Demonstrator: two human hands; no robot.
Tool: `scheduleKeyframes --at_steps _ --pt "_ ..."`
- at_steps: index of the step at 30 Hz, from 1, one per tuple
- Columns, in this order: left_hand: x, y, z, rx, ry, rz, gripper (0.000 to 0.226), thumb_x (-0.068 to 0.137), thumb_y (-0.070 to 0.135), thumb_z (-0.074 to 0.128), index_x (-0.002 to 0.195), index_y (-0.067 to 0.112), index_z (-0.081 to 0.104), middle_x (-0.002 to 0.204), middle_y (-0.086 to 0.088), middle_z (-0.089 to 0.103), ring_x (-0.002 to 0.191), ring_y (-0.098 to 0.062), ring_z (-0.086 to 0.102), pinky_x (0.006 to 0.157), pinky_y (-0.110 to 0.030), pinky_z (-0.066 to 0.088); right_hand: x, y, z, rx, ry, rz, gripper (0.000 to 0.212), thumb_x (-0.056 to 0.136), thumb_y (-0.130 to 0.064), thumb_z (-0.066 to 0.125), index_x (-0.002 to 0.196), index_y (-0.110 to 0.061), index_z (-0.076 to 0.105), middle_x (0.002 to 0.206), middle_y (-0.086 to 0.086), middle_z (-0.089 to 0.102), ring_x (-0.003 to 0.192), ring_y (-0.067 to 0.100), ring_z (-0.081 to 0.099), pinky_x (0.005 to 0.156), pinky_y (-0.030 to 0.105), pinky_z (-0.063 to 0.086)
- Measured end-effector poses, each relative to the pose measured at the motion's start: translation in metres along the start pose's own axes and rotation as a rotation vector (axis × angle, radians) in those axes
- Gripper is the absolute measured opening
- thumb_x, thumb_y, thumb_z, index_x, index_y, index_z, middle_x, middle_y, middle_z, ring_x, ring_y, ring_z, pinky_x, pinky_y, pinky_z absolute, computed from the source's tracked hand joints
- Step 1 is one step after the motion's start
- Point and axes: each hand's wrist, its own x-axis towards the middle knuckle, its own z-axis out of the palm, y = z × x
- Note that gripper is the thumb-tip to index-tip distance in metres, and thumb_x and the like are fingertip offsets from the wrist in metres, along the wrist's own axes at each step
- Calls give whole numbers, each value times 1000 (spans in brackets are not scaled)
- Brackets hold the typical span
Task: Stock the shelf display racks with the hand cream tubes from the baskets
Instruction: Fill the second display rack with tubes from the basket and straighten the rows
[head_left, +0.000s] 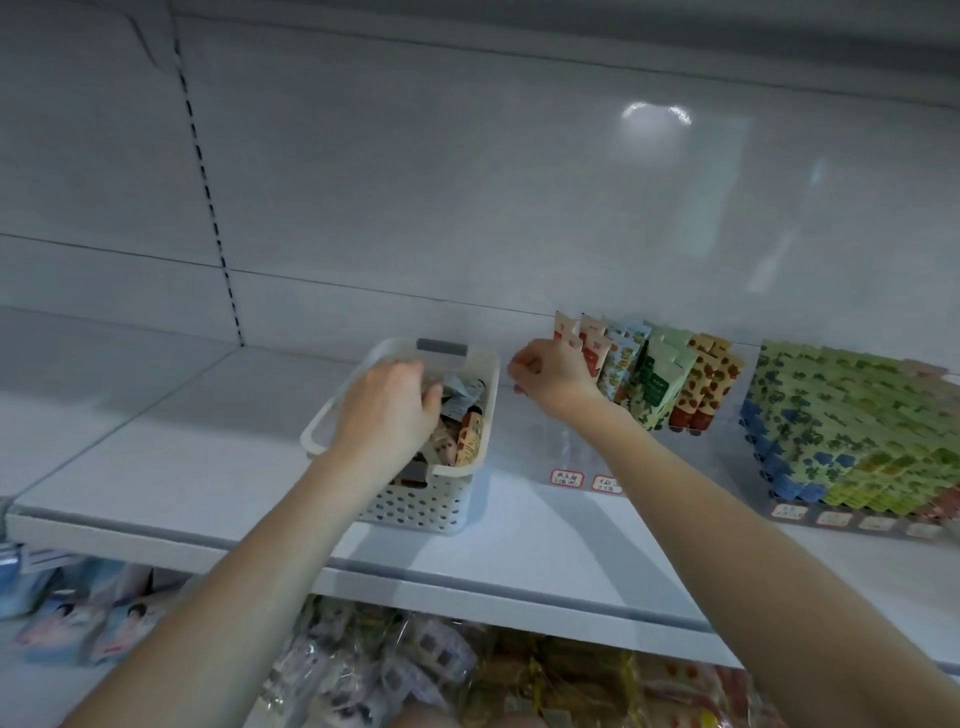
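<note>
A white perforated basket (415, 506) stands on the shelf and holds several hand cream tubes (467, 439). My left hand (387, 415) reaches into it, fingers curled down round a tube among the pile. To the right is a clear display rack (566, 447) whose front rows are bare, with several patterned tubes (654, 379) standing in its back rows. My right hand (550, 379) hovers at the rack's back left, beside the red-and-cream tubes (589, 338). Its thumb and fingers are curled together, and I see nothing in them.
A second rack (852, 522) at the far right is packed with green and blue tubes (852, 431). Price labels (566, 478) sit at the rack fronts. The white shelf (182, 457) reaches left to its front edge. Wrapped goods (415, 670) lie on the shelf below.
</note>
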Motion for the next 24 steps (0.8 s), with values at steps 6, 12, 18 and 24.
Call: scheduleKeyframes --at_steps 6,12,18,24 --pt "27 -30 30 241 -507 -235 86 74 73 46 138 17 35 116 -6 60 103 -25 56 83 -32 44 18 -41 35 -95 -163 -30 26 96 -8 43 101 6 63 97 20 68 84 24 66 67 30 52" --pt "35 -38 34 114 -619 -296 97 70 63 51 149 25 11 136 -6 51 115 -26 51 95 -34 42 25 -52 68 -341 -304 -7 25 93 -13 50 68 -8 50 71 5 52 69 19 49 58 26 41" --pt "35 -42 31 -38 -575 -378 43 76 42 64 110 17 57 88 -2 63 89 -19 60 72 -26 45 22 -54 75 -354 -359 22 29 89 -18 58 66 -12 41 76 6 51 76 22 52 53 26 39" --pt "35 -39 28 -180 -524 -437 32 75 31 70 100 13 62 98 -6 63 95 -21 56 78 -28 45 21 -55 75 -297 -378 51 28 88 -17 55 64 -12 41 68 4 47 72 21 50 53 28 39"
